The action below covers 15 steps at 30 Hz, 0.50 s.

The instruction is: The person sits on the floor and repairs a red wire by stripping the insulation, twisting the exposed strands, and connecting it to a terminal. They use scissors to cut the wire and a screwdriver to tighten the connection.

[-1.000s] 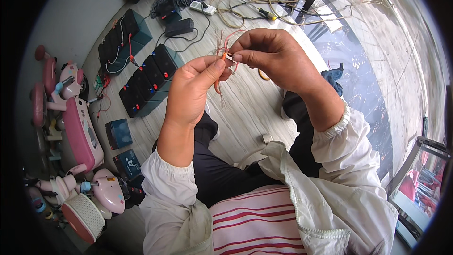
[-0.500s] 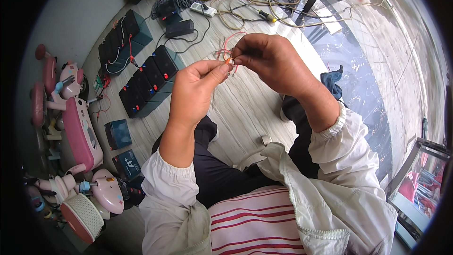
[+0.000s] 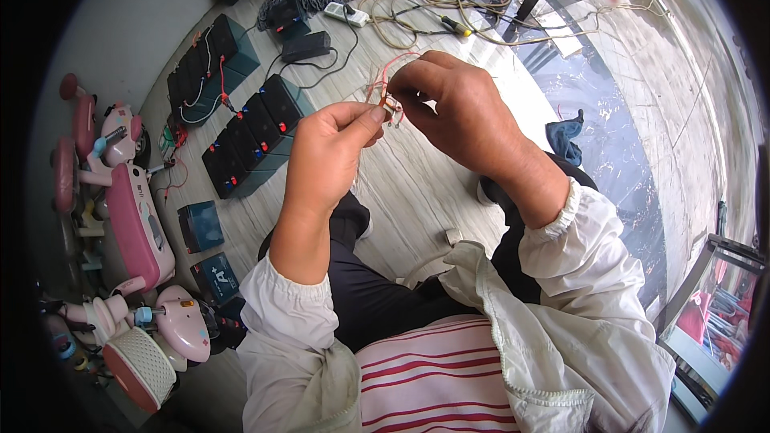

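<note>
Toward eight o'clock, the dark teal, box-shaped battery (image 3: pixel 205 287) bears large pale lettering (image 3: pixel 219 276) with finer print beside it, while toward nine o'clock the long pink toy body (image 3: pixel 135 228) carries small dark marks (image 3: pixel 143 194), too small to read.

The left hand (image 3: pixel 330 144) partly hides the pinched wires (image 3: pixel 389 102), their ends too small to tell apart.

The left hand (image 3: pixel 321 152) pinches a small wired part (image 3: pixel 390 103) at upper centre; a thin red wire (image 3: pixel 385 71) rises above it. The right hand (image 3: pixel 469 112), fingers curled, is immediately right; its grip cannot be determined. Black-topped batteries (image 3: pixel 257 124) stand upper left. Pink ride-on toys (image 3: pixel 136 220) occupy the left side.
</note>
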{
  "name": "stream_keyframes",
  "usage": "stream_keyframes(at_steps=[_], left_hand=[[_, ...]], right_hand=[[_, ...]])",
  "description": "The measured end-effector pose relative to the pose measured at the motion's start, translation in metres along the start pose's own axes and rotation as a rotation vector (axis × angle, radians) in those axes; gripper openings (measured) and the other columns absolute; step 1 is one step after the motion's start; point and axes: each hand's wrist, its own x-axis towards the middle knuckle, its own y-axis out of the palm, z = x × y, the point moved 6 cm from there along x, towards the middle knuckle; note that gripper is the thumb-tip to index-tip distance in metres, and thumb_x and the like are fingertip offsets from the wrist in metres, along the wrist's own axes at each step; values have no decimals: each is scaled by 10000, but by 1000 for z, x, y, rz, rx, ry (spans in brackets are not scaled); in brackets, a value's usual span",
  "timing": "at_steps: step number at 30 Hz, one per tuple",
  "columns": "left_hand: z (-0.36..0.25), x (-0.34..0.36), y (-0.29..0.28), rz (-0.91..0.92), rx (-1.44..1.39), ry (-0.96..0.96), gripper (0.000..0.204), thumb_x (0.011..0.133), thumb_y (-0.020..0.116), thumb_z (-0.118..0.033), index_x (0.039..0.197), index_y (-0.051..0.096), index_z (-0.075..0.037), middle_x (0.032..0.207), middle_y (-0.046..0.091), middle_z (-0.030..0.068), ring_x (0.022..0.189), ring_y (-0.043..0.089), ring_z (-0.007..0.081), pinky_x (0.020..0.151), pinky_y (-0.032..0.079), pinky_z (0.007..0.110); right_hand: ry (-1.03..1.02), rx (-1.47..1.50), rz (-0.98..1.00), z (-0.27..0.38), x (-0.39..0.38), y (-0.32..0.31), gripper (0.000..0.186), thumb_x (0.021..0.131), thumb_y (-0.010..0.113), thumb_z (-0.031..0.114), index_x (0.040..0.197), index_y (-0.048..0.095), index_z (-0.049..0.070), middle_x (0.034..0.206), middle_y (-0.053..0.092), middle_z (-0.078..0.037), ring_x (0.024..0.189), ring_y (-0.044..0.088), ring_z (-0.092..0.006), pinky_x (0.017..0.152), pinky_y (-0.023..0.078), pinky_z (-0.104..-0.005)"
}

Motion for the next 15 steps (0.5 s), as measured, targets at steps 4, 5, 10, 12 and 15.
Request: stream_keyframes(at_steps=[4, 5, 10, 12, 15], left_hand=[[4, -1, 1, 89, -133, -74, 228, 891, 606, -189, 936, 650, 31, 780, 647, 64, 717, 605, 119, 706, 472, 243], [7, 0, 0, 103, -160, -86, 229, 892, 604, -190, 938, 647, 30, 776, 645, 64, 715, 606, 121, 708, 474, 245], [6, -1, 1, 103, -239, -111, 212, 886, 612, -174, 895, 646, 35, 769, 633, 53, 699, 579, 103, 686, 462, 236], [6, 2, 2, 107, -241, -94, 211, 885, 612, -174, 897, 646, 34, 784, 636, 58, 703, 582, 104, 688, 465, 236], [7, 1, 2, 69, -224, -105, 214, 888, 608, -170, 903, 645, 41, 795, 641, 63, 717, 585, 105, 692, 473, 239]], right_hand=[[-60, -24, -61, 2, -1, 2, 124, 717, 665, 50, 795, 570, 35, 748, 563, -129, 735, 575, -346, 639, 469, -412], [-73, -33, -79, 3, 0, 2, 132, 711, 666, 47, 784, 557, 32, 747, 562, -130, 733, 574, -348, 634, 467, -415], [21, 2, -37, 2, 0, 10, 144, 716, 642, 34, 766, 507, 21, 731, 553, -149, 708, 562, -367, 616, 455, -438], [24, -44, -66, 0, 1, 12, 133, 727, 627, 37, 768, 502, 18, 722, 553, -159, 698, 558, -374, 616, 452, -448], [35, -144, -195, -16, 8, 7, 106, 749, 602, 49, 771, 505, 15, 707, 553, -175, 690, 555, -386, 622, 450, -456]])
